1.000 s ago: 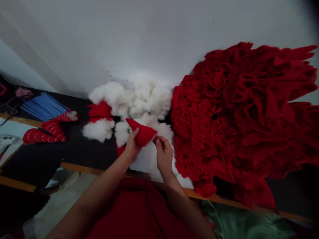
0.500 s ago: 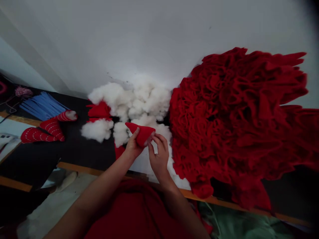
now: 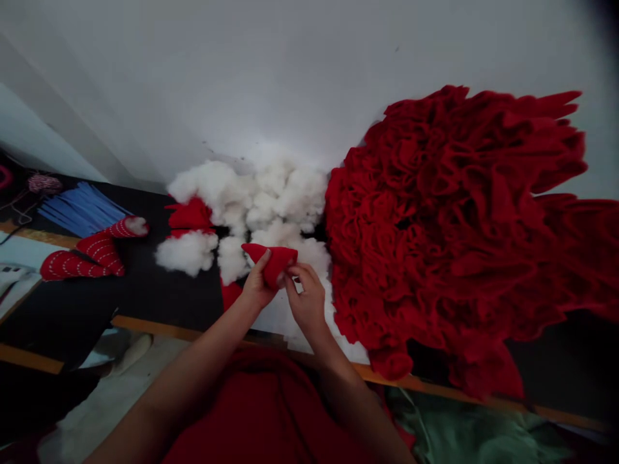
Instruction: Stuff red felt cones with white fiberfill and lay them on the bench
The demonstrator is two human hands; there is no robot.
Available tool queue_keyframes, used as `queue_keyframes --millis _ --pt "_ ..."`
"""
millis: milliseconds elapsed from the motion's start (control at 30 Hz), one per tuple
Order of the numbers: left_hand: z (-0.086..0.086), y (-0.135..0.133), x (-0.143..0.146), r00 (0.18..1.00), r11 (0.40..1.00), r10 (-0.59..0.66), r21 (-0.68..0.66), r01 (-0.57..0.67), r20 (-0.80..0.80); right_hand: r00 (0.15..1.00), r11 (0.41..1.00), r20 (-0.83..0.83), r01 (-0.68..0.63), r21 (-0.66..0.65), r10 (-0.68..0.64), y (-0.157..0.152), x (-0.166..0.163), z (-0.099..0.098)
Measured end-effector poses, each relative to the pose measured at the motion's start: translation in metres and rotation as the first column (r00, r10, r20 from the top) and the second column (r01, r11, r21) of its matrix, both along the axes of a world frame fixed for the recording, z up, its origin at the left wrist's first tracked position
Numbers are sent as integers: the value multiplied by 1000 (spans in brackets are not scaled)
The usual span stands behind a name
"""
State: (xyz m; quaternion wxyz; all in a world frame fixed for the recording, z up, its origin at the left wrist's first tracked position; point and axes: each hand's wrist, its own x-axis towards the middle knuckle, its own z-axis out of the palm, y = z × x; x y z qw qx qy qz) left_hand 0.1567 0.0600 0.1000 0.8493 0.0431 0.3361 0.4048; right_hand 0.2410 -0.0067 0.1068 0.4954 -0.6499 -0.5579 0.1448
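Observation:
A small red felt cone [image 3: 279, 261] is held over the table, its pointed tip toward the left and its open end toward the right. My left hand [image 3: 258, 280] is closed around it, thumb on top. At the open end, the fingers of my right hand [image 3: 307, 293] are pinched together against the rim, where a bit of white stuffing shows; what exactly they grip is too small to make out. Just behind the cone lies a heap of white fibre stuffing [image 3: 285, 193]. A separate tuft of stuffing [image 3: 187, 252] sits to its left.
A tall pile of red felt pieces [image 3: 435, 258] fills the right side, up against the wall. At left lie red cones with white dashed stitching [image 3: 80, 263], blue strips [image 3: 83, 209] and a ball of yarn [image 3: 44, 183]. More red felt [image 3: 191, 216] lies beside the stuffing.
My right fingers have drawn closer together at the cone's open end and moved slightly down. The cone has turned a little in my left hand. The view has shifted slightly.

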Motion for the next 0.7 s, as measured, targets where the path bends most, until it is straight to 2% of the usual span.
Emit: queue_keyframes --millis 67,233,433,567,633,700 --pt "-1 0 -1 1000 999 -13 39 13 0 997 998 -47 64 3 -63 -2 0 -2" --pt "4 -12 9 998 996 -47 84 43 41 990 998 -134 47 39 -42 2 -5 -2" --pt "10 -18 13 999 998 -20 65 23 -44 990 992 80 116 55 -120 6 -2 -4" --pt "5 -5 6 999 999 -7 43 9 -41 980 983 -132 162 90 -149 -1 0 1" --pt "2 0 3 996 997 48 63 -43 -80 952 984 -265 170 52 -151 -5 -2 3" --pt "-1 1 2 994 989 40 143 -25 -106 920 994 -379 105 -11 -102 -5 -5 3"
